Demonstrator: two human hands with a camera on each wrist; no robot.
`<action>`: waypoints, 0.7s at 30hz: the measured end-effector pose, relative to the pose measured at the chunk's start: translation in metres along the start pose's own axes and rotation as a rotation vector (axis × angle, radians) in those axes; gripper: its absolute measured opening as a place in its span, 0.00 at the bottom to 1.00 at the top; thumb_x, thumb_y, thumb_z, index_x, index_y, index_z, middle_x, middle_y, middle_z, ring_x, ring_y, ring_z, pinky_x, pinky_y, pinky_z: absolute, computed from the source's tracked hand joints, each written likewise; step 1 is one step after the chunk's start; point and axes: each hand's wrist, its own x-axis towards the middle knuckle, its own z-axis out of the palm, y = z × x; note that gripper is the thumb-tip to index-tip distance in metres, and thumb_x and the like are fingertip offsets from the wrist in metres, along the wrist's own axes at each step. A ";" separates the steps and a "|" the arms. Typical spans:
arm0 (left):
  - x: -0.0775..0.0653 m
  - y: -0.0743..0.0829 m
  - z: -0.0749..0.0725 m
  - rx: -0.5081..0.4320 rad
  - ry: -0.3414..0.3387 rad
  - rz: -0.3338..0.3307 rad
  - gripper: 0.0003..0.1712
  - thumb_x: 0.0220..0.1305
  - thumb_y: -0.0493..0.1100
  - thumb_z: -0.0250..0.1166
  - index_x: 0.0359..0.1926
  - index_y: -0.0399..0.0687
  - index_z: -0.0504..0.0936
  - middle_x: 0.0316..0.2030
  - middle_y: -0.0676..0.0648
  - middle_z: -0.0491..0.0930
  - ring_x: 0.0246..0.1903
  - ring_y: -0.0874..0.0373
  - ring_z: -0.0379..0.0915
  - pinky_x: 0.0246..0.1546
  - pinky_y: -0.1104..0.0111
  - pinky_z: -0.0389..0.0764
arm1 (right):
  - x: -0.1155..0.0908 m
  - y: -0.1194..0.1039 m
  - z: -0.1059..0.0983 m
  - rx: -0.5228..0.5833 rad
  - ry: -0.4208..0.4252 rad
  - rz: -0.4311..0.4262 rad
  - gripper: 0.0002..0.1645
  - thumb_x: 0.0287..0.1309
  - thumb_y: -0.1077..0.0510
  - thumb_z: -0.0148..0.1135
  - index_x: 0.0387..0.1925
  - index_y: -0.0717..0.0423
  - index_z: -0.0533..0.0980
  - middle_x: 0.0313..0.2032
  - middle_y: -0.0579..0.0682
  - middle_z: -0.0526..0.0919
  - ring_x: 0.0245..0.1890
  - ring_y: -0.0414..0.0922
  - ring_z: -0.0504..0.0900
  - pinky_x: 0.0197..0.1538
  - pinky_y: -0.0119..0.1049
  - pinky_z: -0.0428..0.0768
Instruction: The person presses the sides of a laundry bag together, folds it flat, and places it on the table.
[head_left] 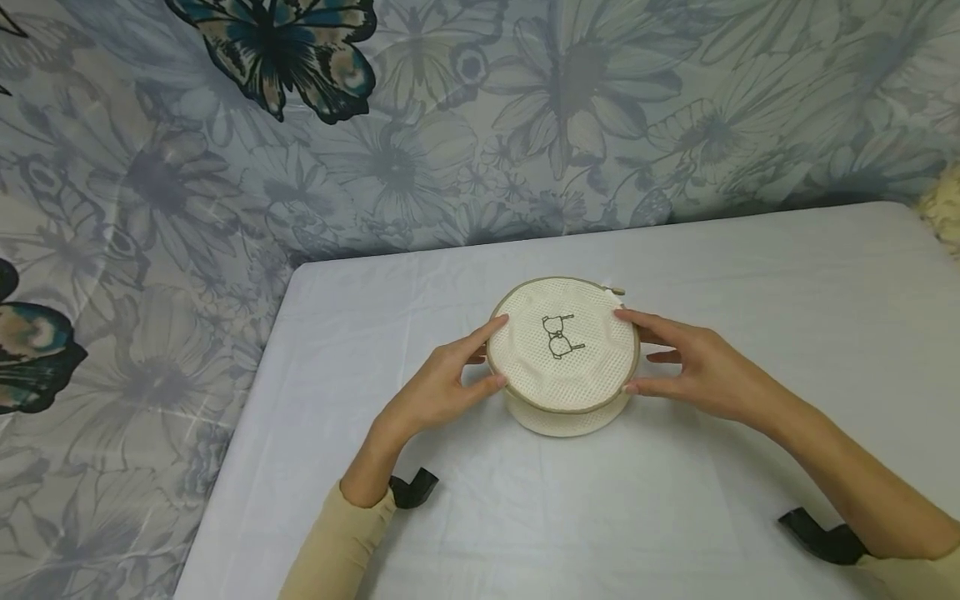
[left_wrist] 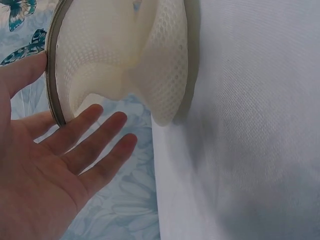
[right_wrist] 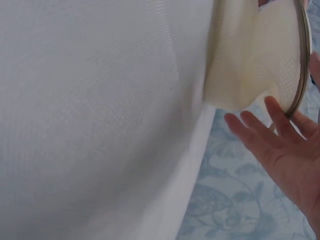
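A round embroidery hoop [head_left: 517,393] is held above the white table, with cream mesh fabric [head_left: 600,358] stretched across it. Dark stitched outlines [head_left: 562,335] mark its middle, and a small screw clasp [head_left: 617,292] sticks out at the far right of the rim. My left hand [head_left: 442,379] pinches the left rim, thumb and index finger at the edge, the other fingers stretched beneath. Opposite it, my right hand [head_left: 697,367] grips the right rim in the same way. In the left wrist view, loose mesh fabric [left_wrist: 167,65] hangs in folds below the hoop.
A white cloth covers the table [head_left: 750,283]. Behind it and to the left hangs a curtain [head_left: 420,167] printed with flowers and butterflies. Something pale yellow and fluffy [head_left: 943,208] shows at the right edge. Black straps [head_left: 825,537] stick out near both wrists.
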 end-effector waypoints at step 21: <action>-0.002 -0.003 0.009 0.070 0.028 -0.067 0.48 0.61 0.46 0.72 0.77 0.58 0.56 0.66 0.50 0.71 0.57 0.57 0.75 0.58 0.65 0.76 | 0.000 0.001 0.006 -0.038 -0.045 0.027 0.59 0.48 0.44 0.78 0.76 0.48 0.56 0.72 0.58 0.63 0.66 0.58 0.70 0.52 0.45 0.82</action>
